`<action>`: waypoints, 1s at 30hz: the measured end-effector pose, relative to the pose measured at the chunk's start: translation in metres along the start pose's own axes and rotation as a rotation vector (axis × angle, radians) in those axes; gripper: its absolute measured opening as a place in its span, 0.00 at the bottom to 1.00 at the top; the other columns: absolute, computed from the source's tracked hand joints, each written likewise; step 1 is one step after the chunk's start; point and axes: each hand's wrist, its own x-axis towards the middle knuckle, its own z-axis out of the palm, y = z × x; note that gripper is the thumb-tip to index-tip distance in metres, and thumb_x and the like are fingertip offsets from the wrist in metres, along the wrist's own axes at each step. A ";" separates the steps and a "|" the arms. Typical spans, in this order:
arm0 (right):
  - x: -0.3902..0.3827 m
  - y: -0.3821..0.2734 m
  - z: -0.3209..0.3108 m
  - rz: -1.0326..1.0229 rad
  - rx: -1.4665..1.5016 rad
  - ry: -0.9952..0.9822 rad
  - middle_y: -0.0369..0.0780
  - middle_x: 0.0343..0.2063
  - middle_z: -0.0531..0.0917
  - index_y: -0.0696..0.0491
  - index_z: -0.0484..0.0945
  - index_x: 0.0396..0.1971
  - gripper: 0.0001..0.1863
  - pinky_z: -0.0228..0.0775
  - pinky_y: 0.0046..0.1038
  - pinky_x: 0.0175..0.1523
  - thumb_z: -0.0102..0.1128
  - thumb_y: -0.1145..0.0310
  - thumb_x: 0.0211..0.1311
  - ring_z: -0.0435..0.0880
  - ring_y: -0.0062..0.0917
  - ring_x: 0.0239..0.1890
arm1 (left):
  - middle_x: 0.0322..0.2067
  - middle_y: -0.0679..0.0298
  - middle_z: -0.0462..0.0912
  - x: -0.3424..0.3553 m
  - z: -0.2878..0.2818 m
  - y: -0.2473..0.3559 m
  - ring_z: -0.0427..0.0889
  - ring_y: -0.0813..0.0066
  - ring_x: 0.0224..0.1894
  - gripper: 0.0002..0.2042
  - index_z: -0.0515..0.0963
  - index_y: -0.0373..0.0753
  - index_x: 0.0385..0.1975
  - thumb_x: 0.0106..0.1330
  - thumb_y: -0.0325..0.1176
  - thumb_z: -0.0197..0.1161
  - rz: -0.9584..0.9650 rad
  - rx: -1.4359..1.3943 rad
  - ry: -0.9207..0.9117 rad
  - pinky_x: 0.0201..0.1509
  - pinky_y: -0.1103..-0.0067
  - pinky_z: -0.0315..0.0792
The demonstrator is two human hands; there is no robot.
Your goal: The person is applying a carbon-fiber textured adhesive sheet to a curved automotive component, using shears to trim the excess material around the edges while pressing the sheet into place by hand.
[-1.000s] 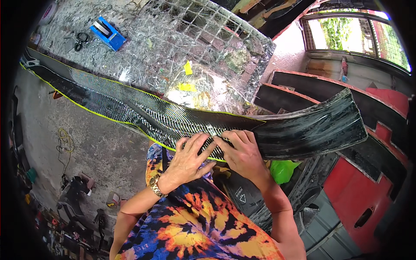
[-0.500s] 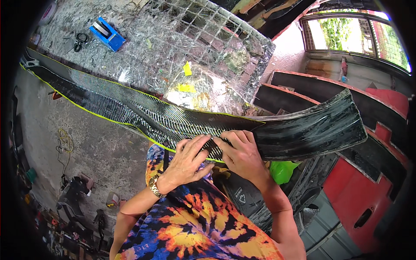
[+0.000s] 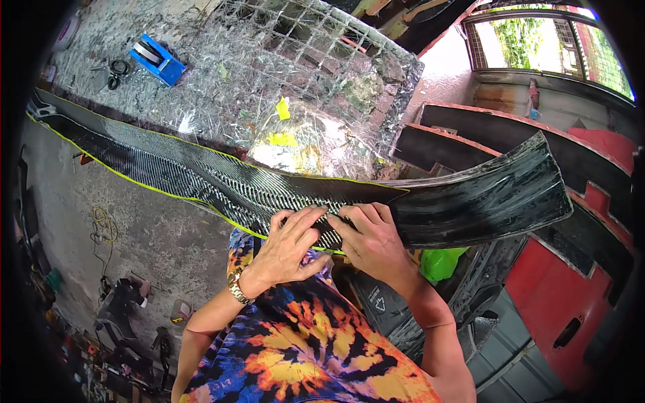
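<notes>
A long strip of black woven carbon fibre cloth (image 3: 161, 160), edged with yellow tape, lies along a long, curved black mould (image 3: 480, 195). The mould's bare, glossy end shows at the right. My left hand (image 3: 293, 245) rests on the cloth near its front edge, fingers stretched out and thumb apart. Close beside it, my right hand (image 3: 371, 240) presses bent fingertips onto the cloth, its thumb apart from the index finger. The two index fingers nearly meet. Neither hand shows anything gripped; what lies under the fingertips is hidden.
Behind the mould, a fibre-strewn workbench (image 3: 208, 101) carries a blue tape dispenser (image 3: 158, 60), scissors (image 3: 117, 74) and yellow tape scraps (image 3: 283, 139). Red-and-black moulded panels (image 3: 557, 275) stand at the right. A bright green bag (image 3: 440, 263) hangs below the mould. A cable (image 3: 103, 225) lies on the floor.
Both hands stay at nearly the same place on the cloth, with small finger shifts. The view has moved slightly, so the bench and its things sit a little further left.
</notes>
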 end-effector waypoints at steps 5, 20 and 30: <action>0.002 0.000 -0.002 0.006 0.001 -0.013 0.36 0.40 0.73 0.52 0.77 0.45 0.21 0.61 0.33 0.51 0.59 0.72 0.45 0.72 0.27 0.44 | 0.57 0.51 0.69 0.006 -0.005 -0.005 0.68 0.57 0.58 0.18 0.67 0.37 0.29 0.51 0.42 0.67 -0.014 -0.011 -0.046 0.59 0.63 0.54; 0.000 0.008 -0.008 0.012 0.086 0.012 0.37 0.40 0.74 0.52 0.77 0.47 0.23 0.62 0.34 0.53 0.58 0.77 0.46 0.74 0.30 0.44 | 0.59 0.57 0.69 0.004 -0.008 -0.013 0.67 0.61 0.59 0.22 0.70 0.38 0.42 0.52 0.43 0.67 -0.036 0.021 -0.064 0.59 0.64 0.55; -0.011 0.020 -0.019 -0.197 -0.249 -0.077 0.39 0.55 0.71 0.49 0.72 0.55 0.28 0.59 0.36 0.61 0.59 0.55 0.55 0.68 0.31 0.58 | 0.57 0.61 0.71 0.006 -0.004 -0.018 0.69 0.65 0.56 0.27 0.67 0.39 0.59 0.60 0.44 0.58 0.062 0.170 -0.077 0.57 0.68 0.57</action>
